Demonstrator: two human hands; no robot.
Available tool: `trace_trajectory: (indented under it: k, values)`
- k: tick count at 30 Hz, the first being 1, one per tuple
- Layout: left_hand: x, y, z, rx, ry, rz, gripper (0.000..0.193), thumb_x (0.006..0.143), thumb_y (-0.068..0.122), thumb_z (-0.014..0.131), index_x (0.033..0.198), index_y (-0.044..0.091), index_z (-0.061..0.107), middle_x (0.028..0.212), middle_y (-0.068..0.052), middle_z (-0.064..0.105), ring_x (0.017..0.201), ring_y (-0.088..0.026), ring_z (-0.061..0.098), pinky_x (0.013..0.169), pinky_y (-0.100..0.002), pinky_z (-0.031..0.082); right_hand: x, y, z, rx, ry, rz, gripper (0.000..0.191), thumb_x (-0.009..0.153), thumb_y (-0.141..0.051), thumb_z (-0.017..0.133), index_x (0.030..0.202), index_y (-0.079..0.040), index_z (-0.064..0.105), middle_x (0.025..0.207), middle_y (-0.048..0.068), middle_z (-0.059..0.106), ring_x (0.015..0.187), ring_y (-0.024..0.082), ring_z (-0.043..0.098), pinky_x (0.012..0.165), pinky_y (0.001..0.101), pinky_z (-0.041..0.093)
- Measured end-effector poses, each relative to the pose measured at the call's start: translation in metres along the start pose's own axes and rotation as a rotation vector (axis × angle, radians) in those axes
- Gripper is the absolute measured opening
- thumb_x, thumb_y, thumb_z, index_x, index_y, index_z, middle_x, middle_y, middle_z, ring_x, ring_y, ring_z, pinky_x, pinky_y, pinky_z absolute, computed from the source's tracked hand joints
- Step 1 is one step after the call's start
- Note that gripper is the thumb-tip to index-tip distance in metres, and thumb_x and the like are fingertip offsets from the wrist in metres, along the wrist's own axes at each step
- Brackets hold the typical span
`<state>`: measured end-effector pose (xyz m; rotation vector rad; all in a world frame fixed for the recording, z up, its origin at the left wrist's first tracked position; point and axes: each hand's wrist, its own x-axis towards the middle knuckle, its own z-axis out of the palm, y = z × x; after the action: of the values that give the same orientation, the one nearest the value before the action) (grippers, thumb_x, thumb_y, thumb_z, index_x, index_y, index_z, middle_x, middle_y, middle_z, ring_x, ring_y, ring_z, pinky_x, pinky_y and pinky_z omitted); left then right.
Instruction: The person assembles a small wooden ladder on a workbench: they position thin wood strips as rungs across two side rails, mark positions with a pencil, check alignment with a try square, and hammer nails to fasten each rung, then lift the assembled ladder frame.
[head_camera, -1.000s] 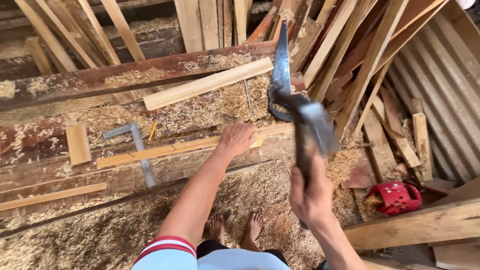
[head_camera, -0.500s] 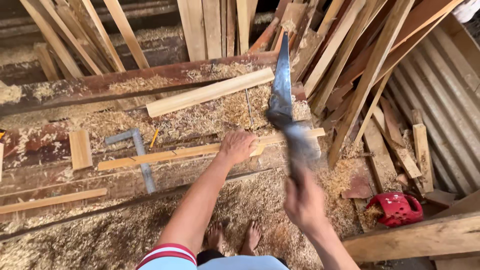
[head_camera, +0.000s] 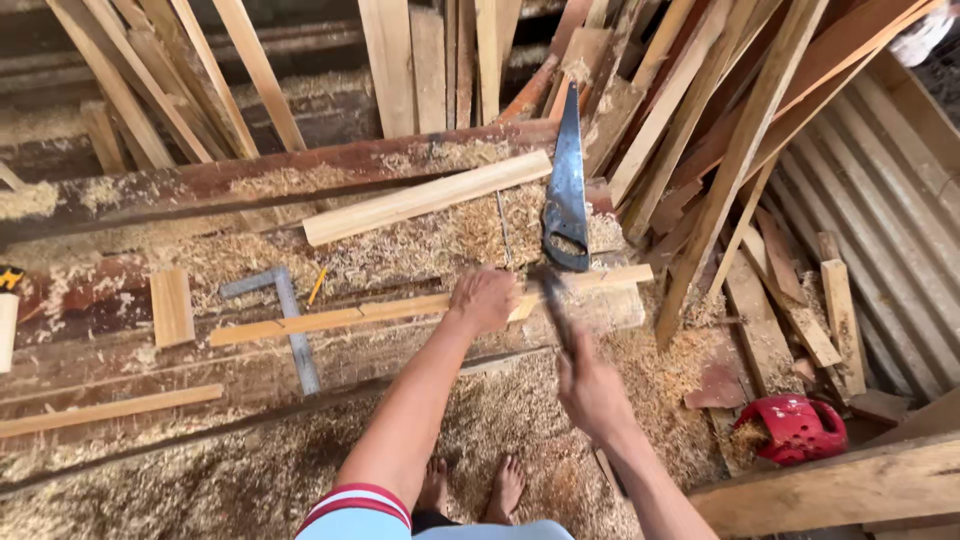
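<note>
Mid-frame, the left hand (head_camera: 484, 298) presses fingers-down on a pale, rough wooden strip (head_camera: 400, 310) running left-right across sawdust. The right hand (head_camera: 590, 390) is clenched around a blurred hammer (head_camera: 552, 300).

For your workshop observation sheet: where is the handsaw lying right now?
The handsaw lies on the sawdust-covered bench, upper centre of the head view, blade pointing away, just beyond the thin strip pressed by the left hand.

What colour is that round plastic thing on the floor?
Red: the plastic container, clearest in the head view.
</note>
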<state>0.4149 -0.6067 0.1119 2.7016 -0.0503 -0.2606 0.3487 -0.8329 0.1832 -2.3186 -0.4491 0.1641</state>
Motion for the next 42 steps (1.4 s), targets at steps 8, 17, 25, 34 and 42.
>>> trace_trajectory:
  k: [8,17,25,34,42]
  values:
    - [0.003,0.001,-0.003,-0.024,0.091,0.019,0.015,0.095,0.017,0.063,0.081,0.011,0.061,0.075,-0.007,0.058,0.075,-0.022,0.056,0.074,-0.042,0.05,-0.007,-0.026,-0.002,0.068,0.255,-0.212,0.034,0.104,-0.023,0.048,0.13,-0.003,0.04,0.07,0.014,0.068,0.049,0.023,0.067,0.037,0.0352,0.052]
    - [-0.005,-0.001,0.004,-0.04,0.047,-0.024,0.015,0.097,0.014,0.059,0.084,0.01,0.064,0.079,-0.006,0.057,0.078,-0.021,0.055,0.073,-0.04,0.051,0.011,-0.009,0.022,-0.015,-0.002,0.193,0.03,0.106,-0.028,0.041,0.124,-0.004,0.042,0.06,0.008,0.06,0.037,0.015,0.052,0.027,0.0319,0.044]
    - [-0.016,-0.018,-0.002,-0.057,0.153,0.006,0.021,0.089,0.026,0.068,0.095,0.006,0.068,0.088,-0.013,0.065,0.084,-0.032,0.062,0.079,-0.055,0.05,0.03,0.021,0.037,-0.079,0.089,0.234,0.036,0.101,-0.032,0.056,0.128,-0.008,0.055,0.069,0.016,0.065,0.057,0.028,0.06,0.049,0.0446,0.05]
    - [-0.085,-0.116,-0.059,-0.242,0.181,-0.481,0.024,0.096,0.033,0.062,0.11,0.017,0.071,0.083,-0.004,0.069,0.065,-0.016,0.058,0.057,-0.036,0.049,0.08,0.011,0.095,0.219,0.199,-0.21,0.045,0.095,-0.01,0.062,0.14,-0.006,0.056,0.096,0.015,0.066,0.074,0.028,0.063,0.063,0.0437,0.053]
    - [-0.179,-0.205,-0.034,-0.502,0.114,-0.76,0.035,0.098,0.048,0.062,0.112,0.018,0.074,0.075,-0.005,0.067,0.054,-0.012,0.053,0.059,-0.038,0.047,0.115,0.002,0.169,-0.234,-0.168,0.027,0.057,0.084,-0.024,0.075,0.139,-0.032,0.06,0.114,0.012,0.073,0.095,0.032,0.073,0.079,0.0462,0.059]
